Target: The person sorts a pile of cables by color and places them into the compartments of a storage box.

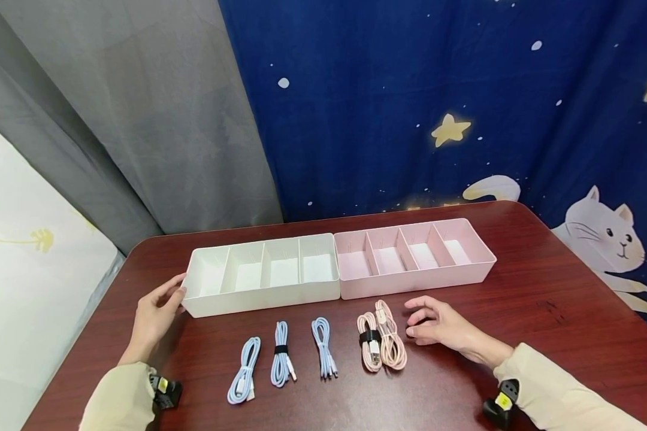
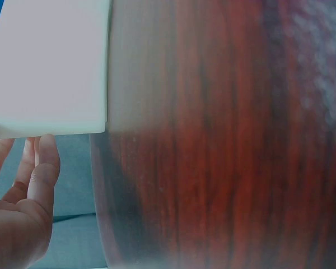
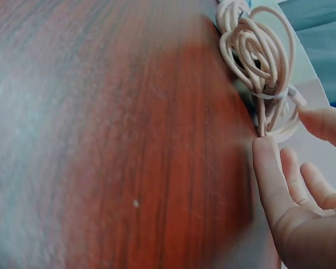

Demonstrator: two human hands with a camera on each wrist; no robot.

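Note:
My left hand point(image 1: 156, 312) touches the left end of a white organizer box point(image 1: 264, 297) with its fingertips; the left wrist view shows the fingers point(image 2: 43, 179) bent lightly against that end wall. My right hand point(image 1: 437, 323) hovers just right of two coiled pink cables, its fingers loosely bent and nothing between them. The right pink cable point(image 1: 392, 341) is nearest to it and is tied with a light band. Beside that lies the left pink cable point(image 1: 368, 356), with a black strap and a USB plug. In the right wrist view a looped pink cable point(image 3: 260, 61) appears beyond the fingertips.
Adjoining the white box is a pink organizer box point(image 1: 420, 278), also divided into compartments. Three coiled blue cables lie in front: a left one point(image 1: 244, 371), a black-strapped middle one point(image 1: 282, 353) and a right one point(image 1: 322, 344). Curtains hang behind the brown wooden table point(image 1: 205, 407).

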